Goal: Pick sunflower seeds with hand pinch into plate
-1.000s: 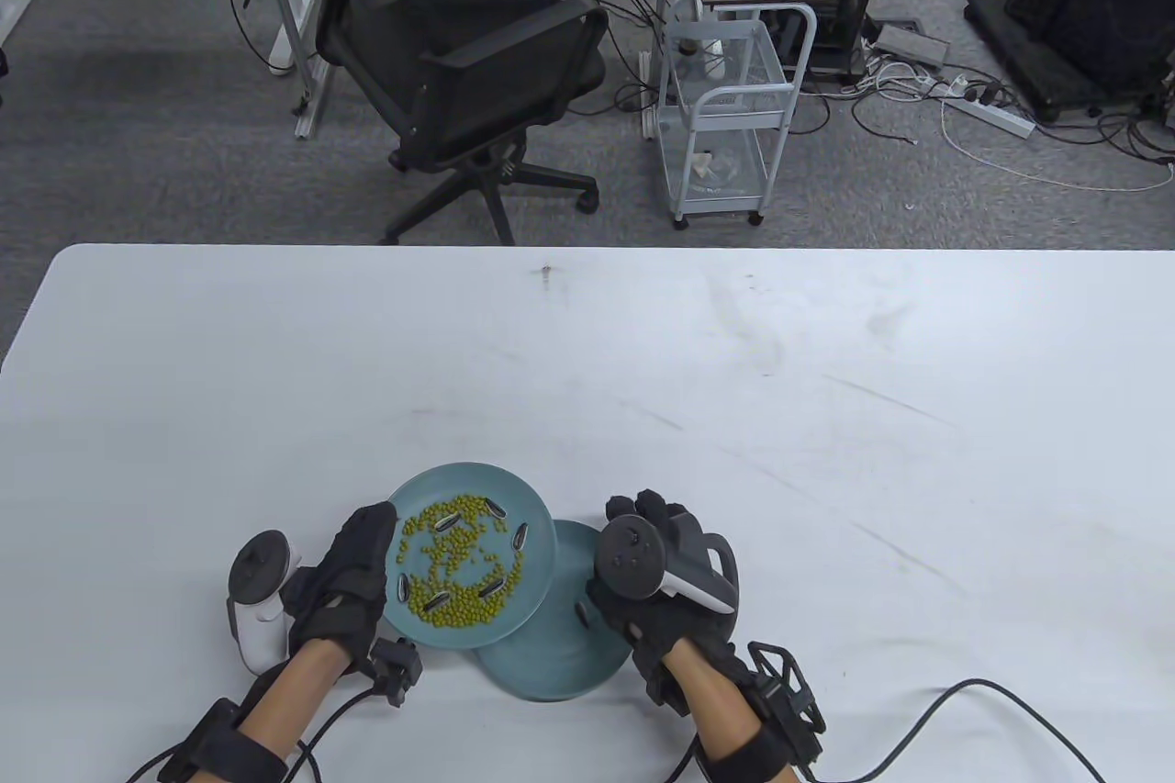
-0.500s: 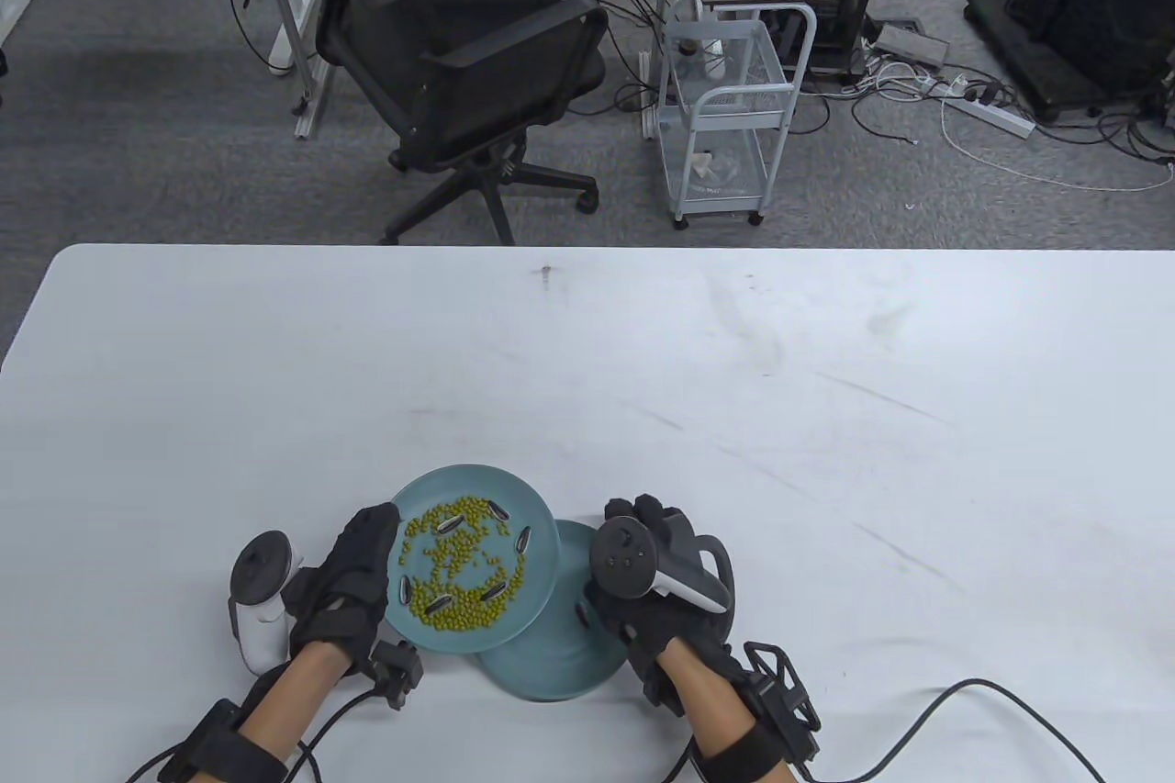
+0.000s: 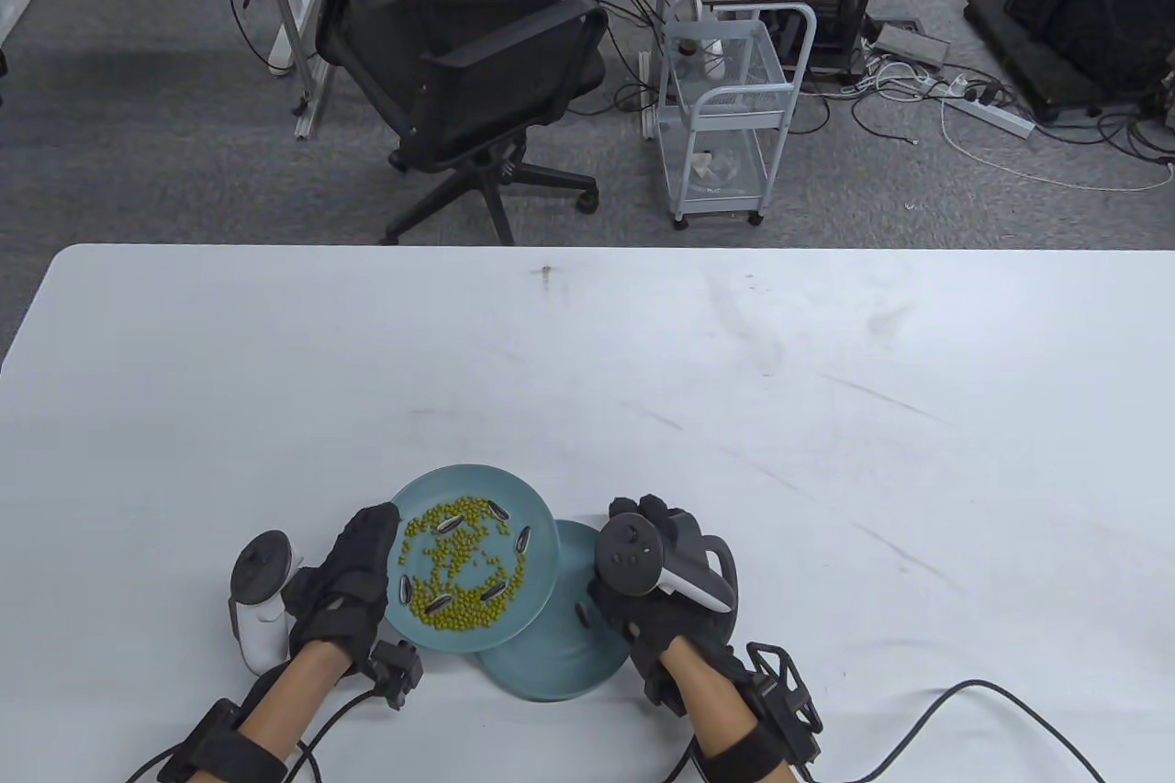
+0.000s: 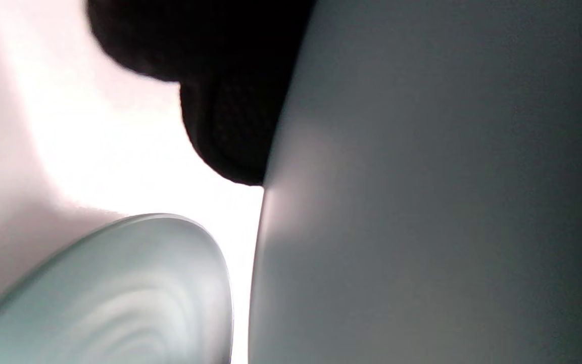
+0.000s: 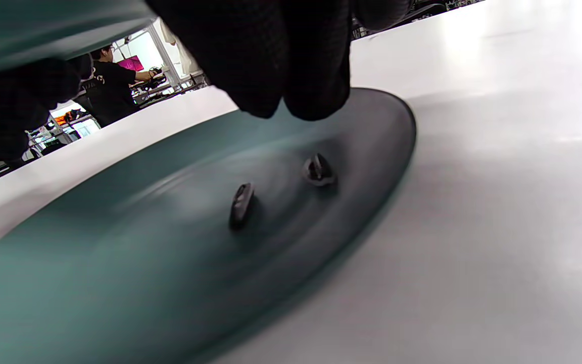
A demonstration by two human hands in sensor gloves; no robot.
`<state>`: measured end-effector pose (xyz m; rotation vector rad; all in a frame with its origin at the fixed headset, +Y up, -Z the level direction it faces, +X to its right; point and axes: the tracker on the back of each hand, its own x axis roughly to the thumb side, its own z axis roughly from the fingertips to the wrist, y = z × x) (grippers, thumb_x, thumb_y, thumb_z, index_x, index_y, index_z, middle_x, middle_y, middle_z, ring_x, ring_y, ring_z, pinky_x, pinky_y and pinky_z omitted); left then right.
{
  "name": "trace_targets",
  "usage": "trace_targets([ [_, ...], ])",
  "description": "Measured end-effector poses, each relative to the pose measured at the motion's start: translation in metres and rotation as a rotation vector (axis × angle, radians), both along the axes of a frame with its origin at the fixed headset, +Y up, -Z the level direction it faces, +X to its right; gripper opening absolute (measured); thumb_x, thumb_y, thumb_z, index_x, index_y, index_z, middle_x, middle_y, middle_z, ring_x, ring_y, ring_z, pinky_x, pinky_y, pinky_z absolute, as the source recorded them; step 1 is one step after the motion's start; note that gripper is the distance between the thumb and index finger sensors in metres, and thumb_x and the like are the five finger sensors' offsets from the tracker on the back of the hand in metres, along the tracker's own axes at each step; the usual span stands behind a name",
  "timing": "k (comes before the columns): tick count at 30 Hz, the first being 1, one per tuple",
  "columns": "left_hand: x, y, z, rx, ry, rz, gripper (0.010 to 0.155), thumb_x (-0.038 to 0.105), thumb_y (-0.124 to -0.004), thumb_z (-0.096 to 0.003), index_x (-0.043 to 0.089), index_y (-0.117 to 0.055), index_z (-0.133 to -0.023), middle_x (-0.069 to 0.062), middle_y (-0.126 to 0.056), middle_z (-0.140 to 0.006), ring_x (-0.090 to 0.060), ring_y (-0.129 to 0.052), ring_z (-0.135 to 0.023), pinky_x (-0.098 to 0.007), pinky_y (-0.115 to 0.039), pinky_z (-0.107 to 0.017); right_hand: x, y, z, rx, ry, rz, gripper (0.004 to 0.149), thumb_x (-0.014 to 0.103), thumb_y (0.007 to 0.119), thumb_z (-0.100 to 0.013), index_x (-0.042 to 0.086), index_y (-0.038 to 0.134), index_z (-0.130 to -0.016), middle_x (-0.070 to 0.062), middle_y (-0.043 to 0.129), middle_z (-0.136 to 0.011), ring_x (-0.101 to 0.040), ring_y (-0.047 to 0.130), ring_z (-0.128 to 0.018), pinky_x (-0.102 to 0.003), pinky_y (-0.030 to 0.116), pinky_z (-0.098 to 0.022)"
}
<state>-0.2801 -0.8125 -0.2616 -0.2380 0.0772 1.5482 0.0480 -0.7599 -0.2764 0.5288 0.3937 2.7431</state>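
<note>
My left hand [image 3: 367, 544] grips the left rim of a teal plate [image 3: 540, 558] and holds it above the table. It carries many green beans and several striped sunflower seeds [image 3: 498, 509]. Its underside [image 4: 422, 202] fills the left wrist view, with my gloved finger [image 4: 230, 126] against it. A second teal plate [image 3: 569, 664] lies on the table, partly under the first. Two sunflower seeds [image 5: 316, 169] lie on the second plate [image 5: 119, 283]. My right hand [image 3: 633, 512] hovers over its right edge, fingertips [image 5: 291, 91] just above it, with nothing visible in them.
The white table [image 3: 826, 453] stretches far and to both sides. Glove cables [image 3: 964, 700] trail along its near edge. Beyond the far edge stand a black office chair [image 3: 459, 67] and a white wire cart [image 3: 725, 113].
My right hand has shifted very slightly to the right over the lower plate. The left hand and the held plate have stayed almost still.
</note>
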Motion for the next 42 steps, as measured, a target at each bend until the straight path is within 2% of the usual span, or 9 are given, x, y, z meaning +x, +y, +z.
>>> trace_targets([
  [16, 0.001, 0.0, 0.0, 0.0, -0.008, 0.003, 0.048, 0.051, -0.055, -0.0659, 0.015, -0.054, -0.098, -0.01, -0.087, -0.076, -0.02, -0.103, -0.039, -0.028, -0.086, -0.024, 0.01, 0.011, 0.0, 0.018, -0.054, -0.053, 0.036, 0.019, 0.091, -0.055, -0.006, 0.089, -0.08, -0.036, 0.04, -0.112, -0.068, 0.029, -0.098, -0.078, 0.024, -0.065],
  [22, 0.001, -0.001, 0.0, -0.012, 0.002, 0.0, 0.048, 0.048, -0.053, -0.0656, 0.014, -0.049, -0.099, -0.01, -0.084, -0.079, -0.02, -0.102, -0.042, -0.028, -0.086, -0.027, 0.017, 0.035, 0.002, 0.074, -0.104, -0.14, 0.036, 0.018, 0.091, -0.055, -0.008, 0.088, -0.08, -0.037, 0.039, -0.112, -0.068, 0.028, -0.098, -0.078, 0.023, -0.065],
  [26, 0.0, 0.0, 0.0, -0.008, 0.001, 0.005, 0.048, 0.049, -0.053, -0.0657, 0.015, -0.049, -0.099, -0.01, -0.084, -0.079, -0.02, -0.102, -0.043, -0.028, -0.086, -0.027, 0.013, 0.052, 0.004, 0.107, -0.089, -0.152, 0.037, 0.019, 0.09, -0.055, -0.008, 0.088, -0.081, -0.037, 0.039, -0.112, -0.068, 0.027, -0.098, -0.078, 0.022, -0.065],
  [30, 0.001, 0.0, 0.0, -0.006, -0.005, 0.011, 0.048, 0.049, -0.052, -0.0659, 0.015, -0.048, -0.099, -0.01, -0.084, -0.08, -0.019, -0.102, -0.043, -0.028, -0.086, -0.027, -0.001, 0.073, 0.005, 0.129, -0.044, -0.169, 0.037, 0.019, 0.09, -0.056, -0.008, 0.088, -0.081, -0.037, 0.038, -0.112, -0.068, 0.026, -0.098, -0.078, 0.022, -0.065],
  [36, 0.001, 0.001, 0.0, 0.002, -0.021, 0.016, 0.048, 0.049, -0.052, -0.0662, 0.015, -0.048, -0.099, -0.009, -0.084, -0.079, -0.019, -0.102, -0.042, -0.027, -0.086, -0.027, -0.041, 0.106, 0.006, 0.149, 0.063, -0.166, 0.038, 0.02, 0.09, -0.056, -0.008, 0.088, -0.081, -0.037, 0.037, -0.113, -0.068, 0.026, -0.098, -0.078, 0.021, -0.065],
  [39, 0.001, 0.001, 0.0, 0.01, -0.029, 0.014, 0.048, 0.05, -0.051, -0.0663, 0.015, -0.048, -0.099, -0.009, -0.084, -0.08, -0.019, -0.102, -0.043, -0.027, -0.086, -0.027, -0.065, 0.116, 0.006, 0.163, 0.111, -0.185, 0.038, 0.02, 0.09, -0.056, -0.008, 0.088, -0.081, -0.037, 0.037, -0.113, -0.069, 0.025, -0.098, -0.078, 0.021, -0.065],
  [42, 0.002, 0.0, 0.001, 0.011, -0.033, 0.023, 0.048, 0.05, -0.051, -0.0664, 0.015, -0.048, -0.099, -0.01, -0.083, -0.08, -0.019, -0.102, -0.043, -0.027, -0.086, -0.027, -0.093, 0.121, 0.005, 0.129, 0.177, -0.194, 0.037, 0.02, 0.088, -0.058, -0.008, 0.088, -0.082, -0.037, 0.037, -0.113, -0.069, 0.023, -0.098, -0.079, 0.02, -0.065],
])
